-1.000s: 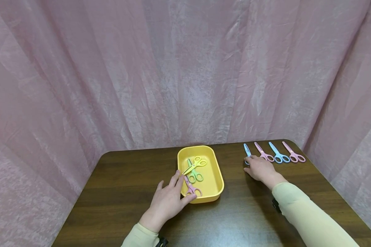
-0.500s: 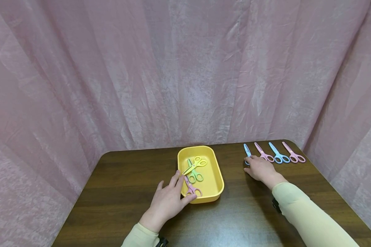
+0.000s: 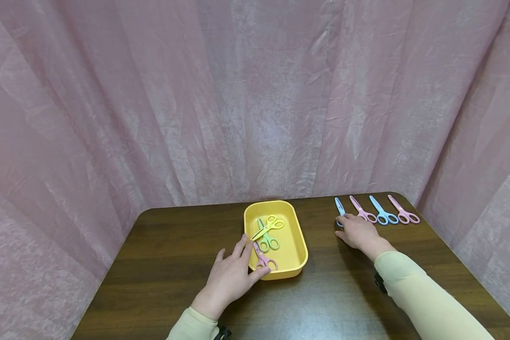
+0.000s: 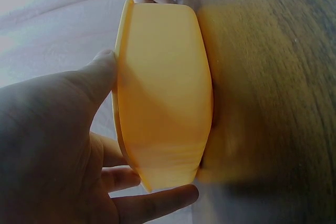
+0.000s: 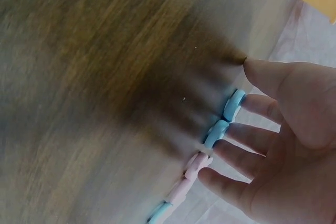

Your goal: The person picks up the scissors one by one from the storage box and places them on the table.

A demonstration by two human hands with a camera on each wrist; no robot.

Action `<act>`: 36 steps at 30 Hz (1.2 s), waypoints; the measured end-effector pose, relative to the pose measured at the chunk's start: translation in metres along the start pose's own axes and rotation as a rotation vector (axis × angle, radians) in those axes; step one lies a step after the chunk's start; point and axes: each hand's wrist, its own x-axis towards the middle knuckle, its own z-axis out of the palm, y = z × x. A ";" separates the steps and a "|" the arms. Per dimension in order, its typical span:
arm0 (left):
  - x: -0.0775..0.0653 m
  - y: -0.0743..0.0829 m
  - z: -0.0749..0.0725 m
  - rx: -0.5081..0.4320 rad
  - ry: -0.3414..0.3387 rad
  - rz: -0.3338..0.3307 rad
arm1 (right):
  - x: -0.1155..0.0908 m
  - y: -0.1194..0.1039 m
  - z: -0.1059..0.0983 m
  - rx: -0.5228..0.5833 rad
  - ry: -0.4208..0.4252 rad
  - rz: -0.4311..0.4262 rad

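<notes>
My left hand point(image 3: 231, 278) lies spread at the near left corner of a yellow plastic tray point(image 3: 290, 250), its thumb and fingertips on the rim; the left wrist view shows the tray's outer wall point(image 4: 163, 82) beside the thumb. Inside lie yellow scissors point(image 3: 272, 224) across green scissors point(image 3: 269, 242), with pink scissors point(image 3: 262, 257) nearer my thumb. At the right, my right hand point(image 3: 359, 231) reaches over blue scissors point(image 3: 340, 206), partly covering their handles. In the right wrist view its extended fingertips are right at the blue handle loops point(image 5: 233, 104), and the thumb tip meets the tabletop.
To the right of those blue scissors lie pink scissors point(image 3: 357, 206), another blue pair point(image 3: 378, 207) and another pink pair point(image 3: 397, 205), in a row near the back edge of the brown wooden table point(image 3: 174, 245). Pink curtains point(image 3: 255, 104) hang behind.
</notes>
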 end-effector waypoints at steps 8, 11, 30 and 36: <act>0.000 0.000 -0.001 0.019 -0.002 0.008 | 0.002 0.003 0.005 -0.001 -0.004 0.009; 0.000 0.000 0.000 0.023 -0.004 0.009 | 0.003 0.003 0.006 0.001 -0.004 0.007; -0.001 0.000 -0.001 0.010 -0.004 0.005 | 0.012 0.018 0.025 0.011 0.029 -0.010; 0.000 0.000 0.000 0.014 -0.005 0.006 | 0.003 0.006 0.009 0.021 0.000 -0.008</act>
